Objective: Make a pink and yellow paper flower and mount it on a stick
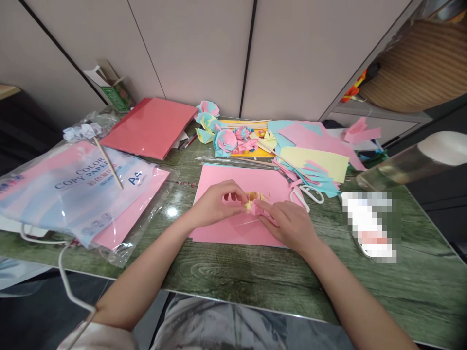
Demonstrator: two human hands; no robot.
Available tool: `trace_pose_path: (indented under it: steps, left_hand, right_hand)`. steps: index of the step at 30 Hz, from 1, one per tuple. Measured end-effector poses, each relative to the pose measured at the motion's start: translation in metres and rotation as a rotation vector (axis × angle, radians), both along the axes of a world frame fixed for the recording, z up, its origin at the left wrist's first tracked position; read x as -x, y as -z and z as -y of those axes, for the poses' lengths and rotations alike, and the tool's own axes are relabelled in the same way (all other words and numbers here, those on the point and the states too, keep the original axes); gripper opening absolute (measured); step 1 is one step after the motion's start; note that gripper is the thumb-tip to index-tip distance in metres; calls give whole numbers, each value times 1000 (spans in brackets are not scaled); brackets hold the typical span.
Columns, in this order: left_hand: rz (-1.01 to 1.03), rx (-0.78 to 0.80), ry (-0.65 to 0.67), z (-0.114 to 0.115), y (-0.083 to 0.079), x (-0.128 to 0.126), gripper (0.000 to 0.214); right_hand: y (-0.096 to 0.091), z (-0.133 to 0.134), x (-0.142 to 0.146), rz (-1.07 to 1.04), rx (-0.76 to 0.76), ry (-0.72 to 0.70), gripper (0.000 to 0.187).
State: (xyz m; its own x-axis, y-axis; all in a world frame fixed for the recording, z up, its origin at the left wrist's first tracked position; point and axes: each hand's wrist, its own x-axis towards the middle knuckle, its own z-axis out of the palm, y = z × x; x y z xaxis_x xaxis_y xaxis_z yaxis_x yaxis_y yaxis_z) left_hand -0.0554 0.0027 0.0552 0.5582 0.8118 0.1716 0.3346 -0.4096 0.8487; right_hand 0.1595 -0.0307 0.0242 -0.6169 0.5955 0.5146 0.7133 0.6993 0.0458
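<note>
Between my two hands is a small pink and yellow paper flower (252, 208), partly covered by my fingers. My left hand (223, 200) pinches its left side with thumb and forefinger. On the other side, my right hand (290, 222) has its fingers closed on the pink part. Both hands are just above a stack of pink paper sheets (219, 231). A roll of tape (255, 196) seems to stand right behind the flower, mostly hidden. White-handled scissors (312, 193) lie at the right edge of the pink stack.
Finished paper flowers (226, 140), paper strips (321, 177) and coloured sheets (314, 138) lie along the back. At left are a bag of copy paper (83, 184) and a red folder (153, 126). A bottle (412, 158) and a blurred phone (368, 226) are at right.
</note>
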Motion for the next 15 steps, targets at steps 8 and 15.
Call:
trace_pose_path:
  steps: [8,15]
  left_hand:
    - [-15,-5,-35,0,3,-1,5]
    - [-34,55,-6,-1,6,0,4]
  right_hand:
    - [4,0,0,-4,26,6,27]
    - [3,-1,1,24,15,-10,24]
